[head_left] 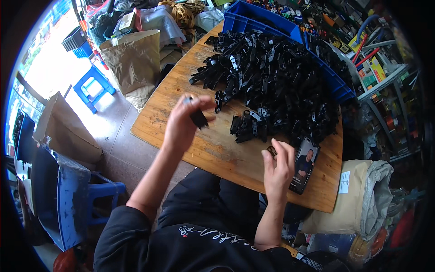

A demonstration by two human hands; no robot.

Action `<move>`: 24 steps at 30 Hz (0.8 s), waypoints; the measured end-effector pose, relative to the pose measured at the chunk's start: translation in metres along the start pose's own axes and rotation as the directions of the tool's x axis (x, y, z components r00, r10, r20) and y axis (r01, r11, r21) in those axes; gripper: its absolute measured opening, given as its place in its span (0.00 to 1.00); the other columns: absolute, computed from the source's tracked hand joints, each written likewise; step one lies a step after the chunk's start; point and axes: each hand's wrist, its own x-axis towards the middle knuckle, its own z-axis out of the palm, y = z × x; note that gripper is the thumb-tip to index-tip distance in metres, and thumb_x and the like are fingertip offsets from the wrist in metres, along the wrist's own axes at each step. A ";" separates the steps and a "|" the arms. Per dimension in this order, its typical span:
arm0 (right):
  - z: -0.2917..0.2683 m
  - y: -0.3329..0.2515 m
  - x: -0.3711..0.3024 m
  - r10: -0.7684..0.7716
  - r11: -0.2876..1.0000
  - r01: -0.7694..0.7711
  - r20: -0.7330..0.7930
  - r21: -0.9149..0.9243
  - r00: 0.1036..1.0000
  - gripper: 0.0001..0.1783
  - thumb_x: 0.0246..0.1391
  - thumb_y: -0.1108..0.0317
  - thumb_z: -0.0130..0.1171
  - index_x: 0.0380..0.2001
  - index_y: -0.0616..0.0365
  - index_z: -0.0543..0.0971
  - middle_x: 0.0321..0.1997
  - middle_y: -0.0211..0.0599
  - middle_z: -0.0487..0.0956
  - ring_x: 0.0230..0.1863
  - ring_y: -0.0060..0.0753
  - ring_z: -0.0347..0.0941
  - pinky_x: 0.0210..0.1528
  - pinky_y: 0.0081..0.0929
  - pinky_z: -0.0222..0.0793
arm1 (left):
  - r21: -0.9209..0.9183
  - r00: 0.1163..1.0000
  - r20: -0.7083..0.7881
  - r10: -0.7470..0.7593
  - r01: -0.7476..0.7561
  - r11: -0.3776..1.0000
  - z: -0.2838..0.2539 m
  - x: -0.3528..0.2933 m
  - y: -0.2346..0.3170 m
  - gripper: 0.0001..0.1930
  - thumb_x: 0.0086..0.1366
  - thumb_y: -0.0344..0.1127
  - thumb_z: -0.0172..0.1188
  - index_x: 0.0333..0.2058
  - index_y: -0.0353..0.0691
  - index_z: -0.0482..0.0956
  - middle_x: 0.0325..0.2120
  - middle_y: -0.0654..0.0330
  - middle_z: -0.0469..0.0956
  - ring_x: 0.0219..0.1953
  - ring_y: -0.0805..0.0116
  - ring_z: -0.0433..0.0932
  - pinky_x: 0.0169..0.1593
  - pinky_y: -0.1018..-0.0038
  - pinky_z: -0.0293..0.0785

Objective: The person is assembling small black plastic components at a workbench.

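Observation:
My left hand (185, 120) is raised over the left part of the wooden table (213, 147), its fingers closed round a small black plastic piece (198, 119). The piece's exact kind does not show. Low over the table's near side, my right hand (279, 170) has thumb and fingertips brought close together. Something small and dark (272, 150) shows between them, too small to name. Just beyond both hands spreads a large heap of black plastic parts (281, 81) with some shiny metal bits. A phone (304, 165) with a lit picture lies right of my right hand.
Blue plastic crates (267, 20) with black parts border the heap at the back and right. A brown paper bag (131, 63) and blue stool (93, 86) stand left. Near the right edge is a wrapped sack (340, 199); shelves (385, 81) rise beyond.

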 end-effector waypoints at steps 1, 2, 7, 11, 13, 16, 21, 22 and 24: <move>-0.002 0.006 0.000 -0.001 0.996 0.006 0.057 -0.086 0.998 0.13 0.47 0.73 0.58 0.39 0.63 0.74 0.36 0.40 0.70 0.33 0.36 0.68 0.35 0.29 0.65 | 0.069 0.996 0.088 -0.013 0.007 0.998 -0.021 0.028 0.009 0.06 0.57 0.35 0.52 0.28 0.39 0.70 0.25 0.57 0.72 0.27 0.68 0.72 0.33 0.73 0.70; -0.001 0.011 0.001 -0.001 0.985 0.020 0.111 -0.169 0.994 0.13 0.45 0.75 0.57 0.38 0.63 0.74 0.36 0.40 0.70 0.33 0.39 0.68 0.36 0.31 0.65 | 0.138 0.984 0.175 -0.030 0.005 0.990 -0.046 0.058 0.018 0.06 0.55 0.34 0.54 0.28 0.39 0.70 0.25 0.58 0.73 0.28 0.65 0.73 0.33 0.72 0.70; 0.006 0.024 -0.007 0.037 0.986 -0.009 0.165 -0.166 0.986 0.06 0.46 0.77 0.54 0.31 0.64 0.74 0.33 0.39 0.71 0.35 0.42 0.69 0.37 0.32 0.66 | 0.871 0.820 0.488 0.299 -0.433 -0.234 -0.052 0.133 0.024 0.13 0.48 0.36 0.61 0.32 0.38 0.75 0.27 0.54 0.75 0.32 0.55 0.75 0.36 0.66 0.70; 0.002 0.016 -0.013 0.075 0.977 -0.093 0.101 0.190 0.992 0.05 0.47 0.80 0.54 0.29 0.64 0.75 0.33 0.37 0.73 0.30 0.32 0.71 0.31 0.23 0.67 | 0.826 0.835 0.507 0.213 -0.400 -0.397 -0.075 0.130 0.012 0.15 0.46 0.41 0.63 0.28 0.36 0.75 0.28 0.52 0.74 0.34 0.54 0.74 0.37 0.63 0.69; -0.005 0.004 -0.015 0.087 0.951 -0.097 0.048 0.293 0.995 0.04 0.48 0.79 0.55 0.30 0.65 0.75 0.33 0.36 0.73 0.30 0.26 0.71 0.31 0.18 0.68 | 0.807 0.807 0.555 0.200 -0.464 -0.366 -0.082 0.119 0.022 0.10 0.48 0.37 0.61 0.29 0.39 0.75 0.27 0.53 0.74 0.33 0.54 0.74 0.36 0.64 0.69; -0.008 0.007 -0.025 0.145 0.924 -0.150 0.039 0.352 0.989 0.04 0.47 0.78 0.56 0.30 0.65 0.76 0.34 0.36 0.73 0.30 0.25 0.71 0.33 0.17 0.69 | 0.858 0.824 0.514 0.240 -0.500 -0.120 -0.067 0.086 0.025 0.08 0.49 0.31 0.60 0.30 0.40 0.76 0.27 0.53 0.76 0.30 0.57 0.76 0.34 0.70 0.71; 0.002 0.009 -0.032 0.128 0.811 -0.148 0.075 0.566 0.989 0.08 0.46 0.73 0.61 0.25 0.64 0.72 0.29 0.36 0.71 0.28 0.25 0.70 0.30 0.19 0.68 | 0.793 0.927 0.316 0.201 -0.374 0.481 -0.046 0.028 0.021 0.11 0.48 0.24 0.61 0.34 0.38 0.77 0.23 0.64 0.75 0.24 0.78 0.72 0.30 0.81 0.68; 0.004 0.006 -0.032 0.129 0.812 -0.149 0.076 0.565 0.989 0.08 0.46 0.73 0.61 0.25 0.64 0.72 0.29 0.36 0.71 0.28 0.25 0.70 0.30 0.19 0.68 | 0.686 0.962 0.256 0.093 -0.248 0.684 -0.040 0.014 0.016 0.12 0.48 0.23 0.61 0.34 0.37 0.77 0.22 0.66 0.74 0.24 0.81 0.70 0.29 0.83 0.68; 0.008 -0.003 -0.030 0.171 0.845 -0.158 0.023 0.511 0.985 0.08 0.47 0.73 0.60 0.25 0.64 0.71 0.29 0.36 0.72 0.27 0.25 0.70 0.30 0.18 0.68 | 0.519 0.975 0.223 0.009 -0.127 0.845 -0.033 -0.009 -0.004 0.13 0.46 0.21 0.61 0.34 0.37 0.76 0.24 0.63 0.75 0.24 0.78 0.71 0.28 0.84 0.66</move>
